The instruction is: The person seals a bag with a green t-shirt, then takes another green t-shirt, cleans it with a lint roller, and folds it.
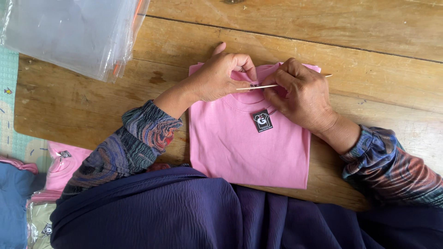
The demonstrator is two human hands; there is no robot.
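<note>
We see a folded pink shirt [247, 147] lying flat on the wooden table [369, 41], centred just in front of the dark purple garment that fills the bottom of the view. Both hands are at the collar, at the shirt's 12 o'clock edge.

Left hand [221, 76]: fingers curled, fingertips pinched together on the collar fabric. Right hand [300, 94]: closed on a thin pale stick [258, 86], which runs roughly level from 9 to 3 o'clock across the neckline, its far end poking out past the knuckles. The two hands sit just beside each other, the stick bridging them.

A small black hang tag [262, 121] lies on the shirt just below the collar, at about 6 o'clock from the stick.

Step in hand, as we judge it: working the stick at the neck label area, the tag fastening being the likely concern. How the tag is attached we cannot tell. Any further move here seems to call for a steady pinch on the collar and fine control of the stick tip, so the knit is not snagged.

Surface: worn planks with seams and dark stains. At 10 o'clock, a stack of clear plastic bags [69, 32]. At 8 o'clock, more folded shirts [60, 166], pink, blue and pale green, on a patterned mat [9, 92].
</note>
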